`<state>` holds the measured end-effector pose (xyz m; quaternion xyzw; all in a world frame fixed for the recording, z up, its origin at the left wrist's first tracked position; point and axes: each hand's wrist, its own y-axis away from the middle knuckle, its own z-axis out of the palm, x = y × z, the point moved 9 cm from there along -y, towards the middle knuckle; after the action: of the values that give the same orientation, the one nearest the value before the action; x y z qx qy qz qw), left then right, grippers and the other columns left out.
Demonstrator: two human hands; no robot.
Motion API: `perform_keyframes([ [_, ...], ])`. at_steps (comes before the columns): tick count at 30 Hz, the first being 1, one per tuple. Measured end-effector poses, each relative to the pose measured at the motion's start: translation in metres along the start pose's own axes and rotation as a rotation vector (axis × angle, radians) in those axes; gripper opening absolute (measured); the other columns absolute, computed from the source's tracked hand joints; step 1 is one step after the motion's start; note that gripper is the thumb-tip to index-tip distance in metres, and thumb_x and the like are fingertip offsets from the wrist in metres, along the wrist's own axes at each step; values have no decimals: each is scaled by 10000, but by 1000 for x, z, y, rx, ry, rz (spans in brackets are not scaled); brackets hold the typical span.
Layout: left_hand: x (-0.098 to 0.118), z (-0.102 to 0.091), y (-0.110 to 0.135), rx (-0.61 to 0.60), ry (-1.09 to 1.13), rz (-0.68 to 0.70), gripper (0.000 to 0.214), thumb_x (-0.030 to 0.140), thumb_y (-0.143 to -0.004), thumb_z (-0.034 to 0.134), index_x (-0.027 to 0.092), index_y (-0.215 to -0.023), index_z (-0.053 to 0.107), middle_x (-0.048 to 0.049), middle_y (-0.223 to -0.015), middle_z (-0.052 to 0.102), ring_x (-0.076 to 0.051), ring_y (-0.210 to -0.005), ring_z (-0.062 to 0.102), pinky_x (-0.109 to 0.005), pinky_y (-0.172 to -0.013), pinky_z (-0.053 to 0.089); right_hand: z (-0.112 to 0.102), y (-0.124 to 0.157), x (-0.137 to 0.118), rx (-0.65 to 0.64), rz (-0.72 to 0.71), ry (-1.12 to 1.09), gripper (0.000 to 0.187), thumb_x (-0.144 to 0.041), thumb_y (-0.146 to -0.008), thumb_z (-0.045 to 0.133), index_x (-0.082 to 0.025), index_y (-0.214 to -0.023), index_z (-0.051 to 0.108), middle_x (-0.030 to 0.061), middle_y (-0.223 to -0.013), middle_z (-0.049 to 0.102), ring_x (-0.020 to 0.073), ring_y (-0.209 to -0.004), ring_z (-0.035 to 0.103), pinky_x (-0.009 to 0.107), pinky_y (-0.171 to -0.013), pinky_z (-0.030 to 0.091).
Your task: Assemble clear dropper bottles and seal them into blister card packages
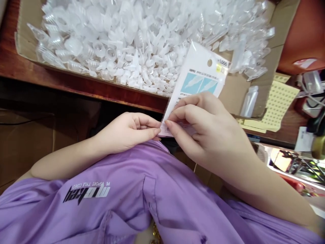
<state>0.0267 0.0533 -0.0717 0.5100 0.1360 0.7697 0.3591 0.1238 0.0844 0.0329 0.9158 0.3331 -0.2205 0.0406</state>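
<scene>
A small clear plastic packet with a white and blue printed card (196,76) is held over my lap. Its top with the round hang hole points away from me. My right hand (210,130) pinches its lower edge with thumb and fingers. My left hand (128,130) is closed in a pinch at the same lower corner, fingertips touching the packet. What is inside the packet I cannot make out. Just beyond it lies a cardboard box (25,40) heaped with several clear and white plastic nozzle-shaped parts (142,37).
The box rests on a dark wooden table (83,86). To the right lie a yellow sheet of dotted stickers (278,105), a small clear bottle (250,100) and assorted clutter. My purple shirt (142,200) fills the lower view.
</scene>
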Motion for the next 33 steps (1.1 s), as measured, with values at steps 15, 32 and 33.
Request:
perform_keyframes([
  [15,5,6,4,-6,31,1,71,184,-802,753,186,-825,820,-16,-729,780,-154,-748,740,-223,-748,567,5,1,-3,37,3,77,120,-200,-927,551,-199,-825,615,98,-904,625,214,-845,608,388,-760,567],
  [32,11,-1,1,82,-278,108,116,234,-852,701,190,-828,805,-2,-807,785,-140,-752,697,-195,-700,517,8,6,-1,64,29,70,128,-195,-926,566,-206,-801,589,81,-894,616,184,-811,593,347,-734,578],
  [33,11,-1,1,84,-277,111,114,236,-853,701,189,-821,800,-1,-807,783,-139,-751,696,-195,-697,514,8,6,0,65,36,64,125,-195,-930,564,-205,-809,594,79,-894,617,182,-809,596,340,-728,579],
])
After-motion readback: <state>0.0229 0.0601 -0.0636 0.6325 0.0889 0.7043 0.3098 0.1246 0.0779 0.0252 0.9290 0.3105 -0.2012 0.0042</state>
